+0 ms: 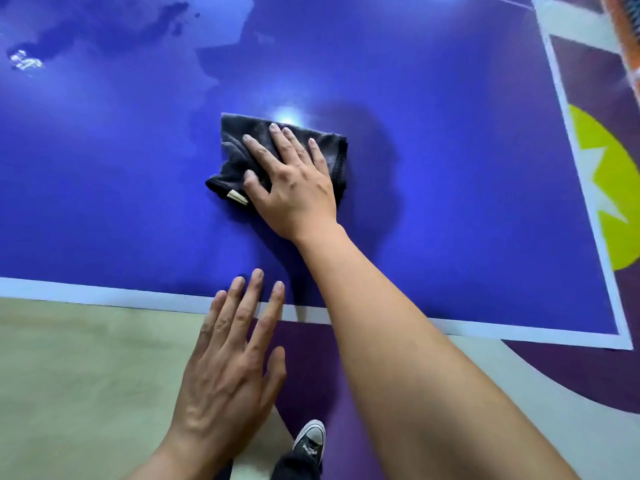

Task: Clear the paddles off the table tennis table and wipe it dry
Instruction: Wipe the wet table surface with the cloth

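right hand (294, 181) presses a dark cloth (239, 157) flat on the wet blue table (450, 168); left hand (228, 358) hovers open.

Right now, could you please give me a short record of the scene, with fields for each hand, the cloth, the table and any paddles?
right hand: flat, fingers straight, pressing down on the cloth
cloth: dark, folded, lying on the table under the right hand
left hand: fingers straight, holding nothing, fingertips over the table's near edge; contact unclear
table: blue top, wet patch at the far left
paddles: none in view
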A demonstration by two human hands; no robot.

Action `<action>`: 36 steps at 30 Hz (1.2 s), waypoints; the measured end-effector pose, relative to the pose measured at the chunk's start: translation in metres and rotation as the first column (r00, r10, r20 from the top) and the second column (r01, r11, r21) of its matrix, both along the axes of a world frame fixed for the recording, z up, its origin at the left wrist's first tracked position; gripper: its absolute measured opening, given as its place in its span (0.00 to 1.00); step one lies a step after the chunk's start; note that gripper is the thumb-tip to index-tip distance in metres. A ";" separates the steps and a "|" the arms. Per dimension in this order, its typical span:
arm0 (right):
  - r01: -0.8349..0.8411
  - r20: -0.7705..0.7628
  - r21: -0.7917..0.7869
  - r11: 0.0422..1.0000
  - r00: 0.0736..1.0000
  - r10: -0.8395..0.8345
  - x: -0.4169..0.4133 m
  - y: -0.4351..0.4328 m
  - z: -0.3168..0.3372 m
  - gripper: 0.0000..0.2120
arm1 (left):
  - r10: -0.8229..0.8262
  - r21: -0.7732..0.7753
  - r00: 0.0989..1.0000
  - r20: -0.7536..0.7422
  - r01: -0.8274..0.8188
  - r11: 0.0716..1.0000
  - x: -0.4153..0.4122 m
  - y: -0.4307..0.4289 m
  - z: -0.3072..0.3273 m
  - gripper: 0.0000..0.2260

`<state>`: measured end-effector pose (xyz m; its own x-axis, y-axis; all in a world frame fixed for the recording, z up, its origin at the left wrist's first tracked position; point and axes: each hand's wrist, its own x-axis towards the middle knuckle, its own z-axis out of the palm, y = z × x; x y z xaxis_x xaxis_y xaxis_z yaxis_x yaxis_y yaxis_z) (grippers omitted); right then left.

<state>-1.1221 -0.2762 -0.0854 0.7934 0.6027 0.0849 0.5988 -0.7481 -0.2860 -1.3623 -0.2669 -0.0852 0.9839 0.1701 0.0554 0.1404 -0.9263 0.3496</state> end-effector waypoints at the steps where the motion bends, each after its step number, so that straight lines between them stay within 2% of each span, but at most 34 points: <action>1: 0.025 -0.002 0.003 1.000 1.000 -0.025 0.004 -0.024 -0.001 0.26 | -0.044 0.007 0.999 0.008 0.044 0.999 0.000 -0.016 -0.001 0.30; 8: 0.305 0.020 -0.008 0.952 0.952 -0.305 0.042 -0.239 -0.002 0.26 | -0.126 0.021 0.992 0.020 0.126 0.992 0.026 -0.120 0.001 0.30; 13: 0.589 0.067 -0.003 0.808 0.806 -0.588 0.046 -0.396 -0.005 0.25 | -0.059 0.052 0.997 -0.045 0.061 0.997 0.034 -0.169 -0.007 0.30; 16: 0.661 0.083 0.016 0.750 0.747 -0.660 0.044 -0.440 -0.007 0.26 | -0.064 0.073 0.996 -0.070 0.069 0.995 0.037 -0.174 -0.007 0.32; 22: 0.665 0.061 0.006 0.747 0.745 -0.664 0.038 -0.439 -0.005 0.30 | -0.128 0.091 0.989 -0.078 0.135 0.987 0.036 -0.164 0.003 0.34; 25: 0.635 0.031 0.002 0.773 0.772 -0.635 0.022 -0.412 -0.001 0.31 | -0.168 0.121 0.982 -0.084 0.178 0.977 0.037 -0.152 0.009 0.34; 28: 0.581 0.040 -0.006 0.814 0.813 -0.580 0.001 -0.367 -0.002 0.31 | -0.175 0.039 0.984 -0.044 0.176 0.984 0.037 -0.134 0.014 0.29; 31: 0.507 0.049 0.002 0.862 0.861 -0.506 -0.014 -0.307 -0.003 0.30 | -0.088 0.019 0.996 -0.018 0.088 0.996 0.030 -0.102 0.016 0.26; 36: 0.395 0.070 -0.016 0.919 0.917 -0.393 -0.044 -0.185 -0.007 0.30 | 0.124 0.131 0.992 -0.024 -0.120 0.984 -0.017 -0.003 0.010 0.28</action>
